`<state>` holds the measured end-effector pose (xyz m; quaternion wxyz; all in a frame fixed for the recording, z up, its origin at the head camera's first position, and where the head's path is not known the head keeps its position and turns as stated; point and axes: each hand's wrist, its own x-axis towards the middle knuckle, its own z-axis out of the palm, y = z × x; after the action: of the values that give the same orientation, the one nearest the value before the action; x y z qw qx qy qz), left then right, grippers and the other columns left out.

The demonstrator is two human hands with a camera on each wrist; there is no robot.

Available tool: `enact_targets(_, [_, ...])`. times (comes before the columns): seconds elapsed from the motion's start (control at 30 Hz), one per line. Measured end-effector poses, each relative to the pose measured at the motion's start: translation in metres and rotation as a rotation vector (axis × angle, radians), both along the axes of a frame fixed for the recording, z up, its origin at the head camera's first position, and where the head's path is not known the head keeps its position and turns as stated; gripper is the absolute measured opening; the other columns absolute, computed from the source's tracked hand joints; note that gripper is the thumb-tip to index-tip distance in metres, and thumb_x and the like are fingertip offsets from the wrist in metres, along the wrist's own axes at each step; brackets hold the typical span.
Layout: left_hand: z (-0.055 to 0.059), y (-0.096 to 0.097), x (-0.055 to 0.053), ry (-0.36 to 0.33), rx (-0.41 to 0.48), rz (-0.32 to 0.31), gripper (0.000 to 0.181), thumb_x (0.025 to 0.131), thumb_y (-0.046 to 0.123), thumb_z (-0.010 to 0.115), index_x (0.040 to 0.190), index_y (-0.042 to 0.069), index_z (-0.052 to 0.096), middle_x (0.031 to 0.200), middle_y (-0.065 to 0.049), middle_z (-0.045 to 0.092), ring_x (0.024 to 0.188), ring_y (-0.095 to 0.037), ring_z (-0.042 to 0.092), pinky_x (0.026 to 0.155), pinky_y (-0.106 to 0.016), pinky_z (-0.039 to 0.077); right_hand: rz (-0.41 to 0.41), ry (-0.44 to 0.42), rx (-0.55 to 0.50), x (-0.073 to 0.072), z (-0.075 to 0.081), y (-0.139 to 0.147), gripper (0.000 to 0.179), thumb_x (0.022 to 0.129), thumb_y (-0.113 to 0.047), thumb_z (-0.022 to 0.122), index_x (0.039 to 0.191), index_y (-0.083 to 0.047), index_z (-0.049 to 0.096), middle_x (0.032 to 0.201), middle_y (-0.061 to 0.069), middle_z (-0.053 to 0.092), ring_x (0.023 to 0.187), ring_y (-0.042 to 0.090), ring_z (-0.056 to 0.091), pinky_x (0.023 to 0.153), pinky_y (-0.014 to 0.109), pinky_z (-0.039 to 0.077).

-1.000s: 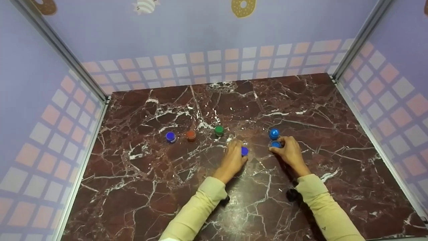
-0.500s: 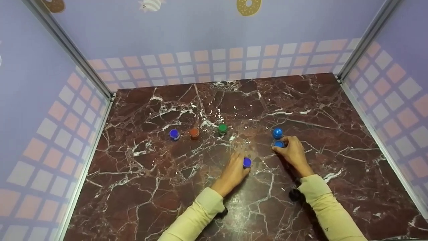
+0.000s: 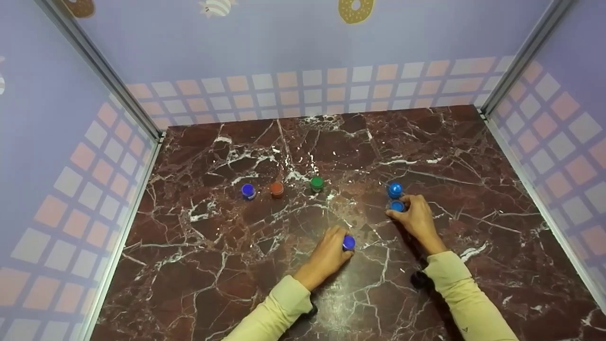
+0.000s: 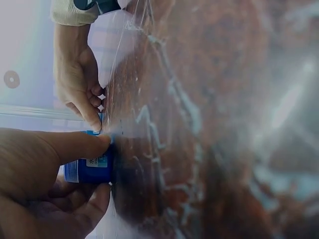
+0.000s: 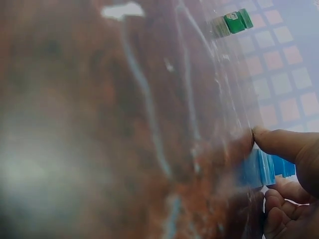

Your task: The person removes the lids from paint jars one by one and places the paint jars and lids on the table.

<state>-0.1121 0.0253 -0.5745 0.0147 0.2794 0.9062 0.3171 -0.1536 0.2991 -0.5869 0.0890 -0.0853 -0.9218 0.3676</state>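
In the head view my left hand [image 3: 327,253] pinches a small violet-blue jar [image 3: 349,243] at the middle front of the table. The left wrist view shows this jar [image 4: 92,170] between thumb and fingers, with a printed label on its side and one end right at the tabletop. My right hand [image 3: 415,219] grips a small light-blue jar [image 3: 396,206] between thumb and fingertips, close to the tabletop. Just behind it stands a second light-blue jar [image 3: 395,190], upright. In the right wrist view the gripped light-blue jar [image 5: 267,167] partly covers the one behind.
A green jar [image 3: 316,184], an orange-red jar [image 3: 276,190] and another violet-blue jar [image 3: 248,191] stand in a loose row on the left and middle of the dark red marbled table [image 3: 199,265]. Patterned lilac walls [image 3: 293,42] enclose the table's back and sides.
My left hand has moved toward the table's front edge with the violet-blue jar in its fingers. The right hand has kept its grip on the light-blue jar. The head view has shifted slightly.
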Motion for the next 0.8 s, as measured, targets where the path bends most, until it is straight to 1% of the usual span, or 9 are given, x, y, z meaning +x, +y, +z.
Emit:
enact_targets(0.1, [0.000,0.000,-0.001,0.000,-0.001,-0.006,0.035,0.081,0.010,0.086,0.111,0.003,0.067,0.107,-0.008,0.065,0.103,-0.027,0.061,0.095,-0.038,0.051,-0.019,0.016,-0.035,0.001,0.003,0.002,0.055,0.080,-0.026,0.090,0.112,0.013,0.068,0.103,0.029,0.065,0.097,0.045,0.062,0.090,0.057,0.047])
enact_targets(0.27, [0.000,0.001,-0.004,-0.015,0.020,-0.011,0.035,0.082,0.010,0.085,0.111,0.003,0.067,0.108,-0.009,0.065,0.105,-0.027,0.061,0.096,-0.038,0.051,-0.070,0.048,-0.073,0.005,0.015,0.002,0.057,0.086,-0.033,0.085,0.115,0.012,0.068,0.102,0.027,0.070,0.096,0.044,0.066,0.090,0.057,0.050])
enact_targets(0.37, [-0.001,0.000,-0.004,-0.042,0.042,-0.002,0.036,0.081,0.009,0.086,0.110,0.003,0.067,0.108,-0.009,0.065,0.105,-0.027,0.061,0.097,-0.037,0.051,-0.090,0.083,-0.066,0.009,0.024,-0.005,0.053,0.088,-0.032,0.083,0.114,0.011,0.067,0.100,0.026,0.070,0.093,0.041,0.067,0.087,0.055,0.050])
enact_targets(0.43, [-0.002,-0.001,-0.004,-0.059,0.058,0.002,0.036,0.080,0.008,0.086,0.110,0.004,0.067,0.108,-0.008,0.065,0.105,-0.026,0.061,0.097,-0.037,0.051,-0.082,0.115,-0.068,0.012,0.031,-0.012,0.048,0.089,-0.028,0.083,0.113,0.010,0.067,0.098,0.026,0.068,0.090,0.039,0.065,0.084,0.052,0.050])
enact_targets(0.53, [-0.004,-0.002,-0.003,-0.067,0.072,0.005,0.036,0.080,0.009,0.087,0.110,0.004,0.068,0.107,-0.008,0.065,0.105,-0.026,0.061,0.097,-0.037,0.051,-0.036,0.174,-0.067,0.018,0.040,-0.028,0.039,0.088,-0.021,0.084,0.108,0.009,0.069,0.095,0.025,0.066,0.084,0.035,0.063,0.078,0.047,0.049])
enact_targets(0.63, [-0.006,-0.003,-0.001,-0.055,0.075,0.002,0.037,0.079,0.009,0.087,0.110,0.003,0.068,0.107,-0.008,0.064,0.104,-0.026,0.061,0.097,-0.036,0.051,0.051,0.210,-0.066,0.027,0.045,-0.047,0.029,0.087,-0.014,0.084,0.102,0.007,0.070,0.090,0.020,0.066,0.079,0.030,0.062,0.074,0.041,0.051])
enact_targets(0.7, [-0.006,-0.004,-0.001,-0.047,0.068,-0.005,0.036,0.080,0.009,0.086,0.110,0.003,0.067,0.107,-0.008,0.064,0.104,-0.026,0.061,0.096,-0.036,0.050,0.127,0.210,-0.063,0.033,0.047,-0.061,0.023,0.085,-0.010,0.084,0.097,0.005,0.071,0.088,0.016,0.068,0.077,0.026,0.063,0.071,0.038,0.053])
enact_targets(0.8, [-0.005,-0.006,-0.001,-0.044,0.062,-0.015,0.035,0.080,0.006,0.085,0.110,0.002,0.066,0.107,-0.008,0.062,0.105,-0.026,0.060,0.097,-0.036,0.050,0.245,0.169,-0.061,0.041,0.048,-0.079,0.018,0.085,-0.006,0.083,0.095,0.003,0.071,0.088,0.011,0.069,0.075,0.022,0.063,0.069,0.035,0.054])
